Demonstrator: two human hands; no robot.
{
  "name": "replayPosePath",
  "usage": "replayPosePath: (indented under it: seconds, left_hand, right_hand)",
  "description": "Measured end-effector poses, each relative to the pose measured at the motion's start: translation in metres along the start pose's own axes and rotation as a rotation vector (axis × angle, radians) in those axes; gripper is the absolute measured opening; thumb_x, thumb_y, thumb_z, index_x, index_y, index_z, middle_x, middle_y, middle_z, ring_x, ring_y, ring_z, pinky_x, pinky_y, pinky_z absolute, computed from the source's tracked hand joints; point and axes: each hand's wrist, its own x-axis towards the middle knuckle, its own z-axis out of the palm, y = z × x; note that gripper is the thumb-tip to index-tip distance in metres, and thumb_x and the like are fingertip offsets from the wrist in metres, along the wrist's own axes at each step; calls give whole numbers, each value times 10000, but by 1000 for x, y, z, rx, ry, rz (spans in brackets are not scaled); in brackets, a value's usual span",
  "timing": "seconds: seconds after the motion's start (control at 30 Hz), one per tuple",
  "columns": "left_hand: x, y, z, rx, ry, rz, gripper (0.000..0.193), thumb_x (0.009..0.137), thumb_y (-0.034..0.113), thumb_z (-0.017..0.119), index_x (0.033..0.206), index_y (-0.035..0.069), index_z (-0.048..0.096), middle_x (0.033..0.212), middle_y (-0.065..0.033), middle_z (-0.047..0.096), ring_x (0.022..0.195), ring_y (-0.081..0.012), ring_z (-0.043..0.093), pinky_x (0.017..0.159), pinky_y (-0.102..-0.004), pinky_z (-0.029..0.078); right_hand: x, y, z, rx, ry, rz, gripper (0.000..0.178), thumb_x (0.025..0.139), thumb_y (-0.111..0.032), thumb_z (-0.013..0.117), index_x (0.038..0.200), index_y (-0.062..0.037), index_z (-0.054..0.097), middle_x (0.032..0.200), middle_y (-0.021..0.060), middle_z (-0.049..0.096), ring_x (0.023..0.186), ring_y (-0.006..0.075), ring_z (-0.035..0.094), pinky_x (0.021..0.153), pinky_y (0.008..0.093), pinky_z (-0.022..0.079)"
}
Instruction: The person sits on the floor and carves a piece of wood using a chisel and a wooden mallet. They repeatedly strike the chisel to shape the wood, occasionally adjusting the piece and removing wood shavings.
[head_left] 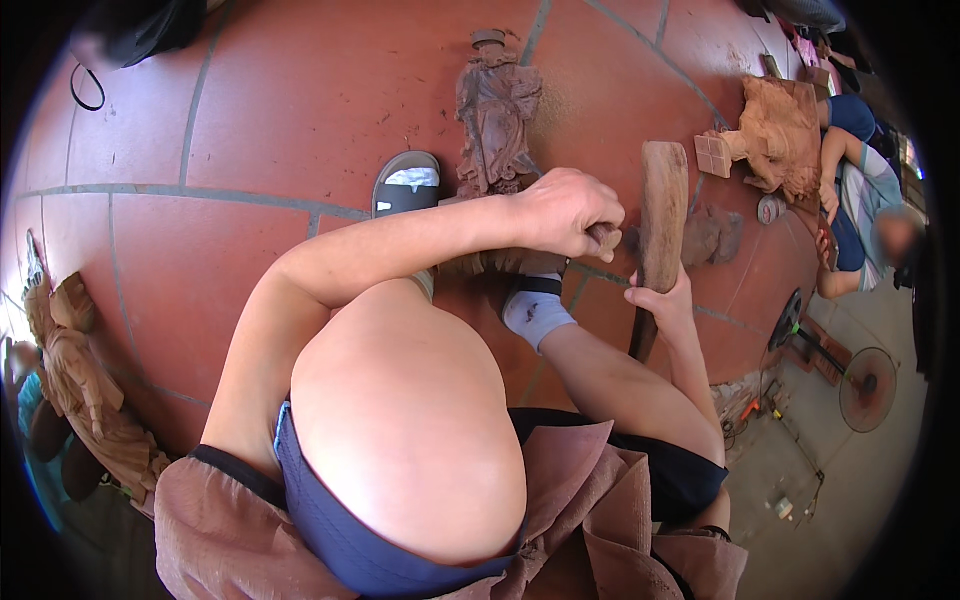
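Just beyond the left hand (570, 212), a carved figure (497, 110) lies on the tiled floor (270, 150), its near end hidden behind that hand and forearm. The left hand is curled tight around a wooden piece (604, 240); only a blunt end shows below the fist, so its full shape cannot be told. To its right, the right hand (668, 302) grips a thick wooden club (662, 215); the thumb shows, the fingers mostly do not. A dark strip beneath that hand is hard to make out.

Behind the club, partly covered by it, sits a brown lump (712, 235) of unclear form. Left of the left hand, the forearm cuts off part of a sandal (408, 185); nearer, a bare knee (410, 410) blocks the floor. Farther right of the right hand are a can (770, 209), another carving (775, 140) beside a seated person (860, 200), and a fan (867, 390). Far left, a third carving (90, 390) bends along the dark rim.
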Motion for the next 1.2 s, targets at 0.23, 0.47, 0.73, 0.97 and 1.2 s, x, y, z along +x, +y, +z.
replayPosePath:
  seconds: [0.23,0.47,0.73,0.97,1.2]
  left_hand:
    - [15,-1,-14,-15,242,-65,417,705,255,815,617,53,461,642,-77,499,600,-318,522,520,-401,389]
    - [9,6,-8,-49,235,9,408,742,202,788,614,61,427,628,-69,477,588,-301,508,506,-388,382]
    - [10,-1,-1,2,195,33,373,744,210,771,630,81,440,655,-65,508,638,-313,554,519,-408,400]
    - [17,-4,1,47,342,-33,308,716,154,744,646,76,455,665,-70,520,649,-321,569,528,-406,418]
    - [22,-9,2,69,389,-104,242,702,107,694,652,70,461,676,-75,529,661,-320,578,535,-416,419]
  right_hand:
    - [-6,7,-12,-141,130,-60,550,624,-10,752,1122,-24,518,875,33,590,764,109,580,677,263,506]
    - [-10,0,-13,-172,269,-310,515,652,-9,756,1102,-28,506,893,44,605,772,120,601,694,272,515]
    - [-12,2,-10,-304,264,-377,519,649,-15,770,1102,-26,517,859,46,634,775,128,613,719,297,509]
    - [-10,18,-19,-368,309,-508,490,683,96,740,1109,-5,520,984,86,615,854,131,617,740,285,547]
    - [0,24,-5,-485,402,-554,560,674,-4,780,1169,-6,519,1019,97,631,911,175,632,793,316,523]
